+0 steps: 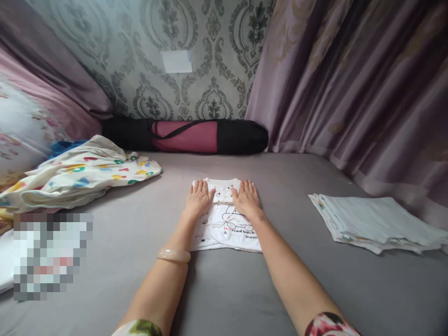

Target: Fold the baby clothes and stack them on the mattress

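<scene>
Garment [227,219] on the sheet [224,289]
Blanket [94,168] lies left, folded cloth stack [374,219] right, long bag [189,136] behind, before the wall [213,88].

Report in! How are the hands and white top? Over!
Left hand, right hand: palms down on white top. White top: lying on grey sheet. Cloth stack: apart, at right.

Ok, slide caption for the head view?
Left hand and right hand flat on a white garment, grey sheet beneath.

From the person's head, one view was directed forward and down; the left hand [199,198] and right hand [247,200] were framed near centre, the patterned wall [213,88] farthest off.
</scene>
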`<state>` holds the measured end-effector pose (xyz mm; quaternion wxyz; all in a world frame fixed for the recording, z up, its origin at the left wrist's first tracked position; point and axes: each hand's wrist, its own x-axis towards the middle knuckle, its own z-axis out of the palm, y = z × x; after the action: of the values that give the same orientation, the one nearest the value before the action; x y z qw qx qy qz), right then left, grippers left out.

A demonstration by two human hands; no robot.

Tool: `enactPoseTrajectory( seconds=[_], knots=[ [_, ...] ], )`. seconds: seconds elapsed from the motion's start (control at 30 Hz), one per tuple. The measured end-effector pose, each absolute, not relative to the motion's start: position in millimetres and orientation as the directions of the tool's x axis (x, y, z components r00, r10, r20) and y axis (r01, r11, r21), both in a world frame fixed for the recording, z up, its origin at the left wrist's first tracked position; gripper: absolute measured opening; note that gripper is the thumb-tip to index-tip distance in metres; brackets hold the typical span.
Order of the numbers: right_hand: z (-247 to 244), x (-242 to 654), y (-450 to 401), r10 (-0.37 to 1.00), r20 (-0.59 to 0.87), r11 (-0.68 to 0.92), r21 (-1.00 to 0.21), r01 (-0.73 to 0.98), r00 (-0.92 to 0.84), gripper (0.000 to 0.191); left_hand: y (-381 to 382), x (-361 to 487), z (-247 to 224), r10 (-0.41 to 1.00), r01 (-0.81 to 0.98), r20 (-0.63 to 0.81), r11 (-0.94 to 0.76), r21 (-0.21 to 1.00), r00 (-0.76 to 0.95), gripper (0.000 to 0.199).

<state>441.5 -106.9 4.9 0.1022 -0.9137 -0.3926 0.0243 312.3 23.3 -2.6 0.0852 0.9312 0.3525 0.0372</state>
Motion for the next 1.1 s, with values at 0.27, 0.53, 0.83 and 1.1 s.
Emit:
enactPoseTrajectory(
  seconds=[0.27, 0.53, 0.83, 1.1],
  knots=[
    [28.3, 426.5, -103.9, 0.805, 0.110, -0.544, -0.254, 0.800, 0.583, 0.059, 16.8, 315.1, 15.9, 0.633, 0.617, 0.113, -0.773, 0.147, 0.766, 0.064],
    [14.1, 398.5, -97.7, 0.897, 0.005, -0.428, -0.241, 0.871, 0.442, 0.056, 4.4, 313.9, 11.4, 0.586, 0.582, -0.029, -0.795, 0.170, 0.810, 0.060],
    [22.2, 389.7, -102.5, 0.911, 0.046, -0.387, -0.246, 0.889, 0.409, 0.057, 14.6, 310.4, 12.1, 0.650, 0.634, 0.016, -0.747, 0.201, 0.760, 0.062],
    [21.7, 382.7, -103.2, 0.936, -0.080, -0.351, -0.288, 0.891, 0.343, 0.060, 21.2, 307.2, 13.9, 0.687, 0.690, -0.080, -0.707, 0.158, 0.722, 0.062]
  ],
)
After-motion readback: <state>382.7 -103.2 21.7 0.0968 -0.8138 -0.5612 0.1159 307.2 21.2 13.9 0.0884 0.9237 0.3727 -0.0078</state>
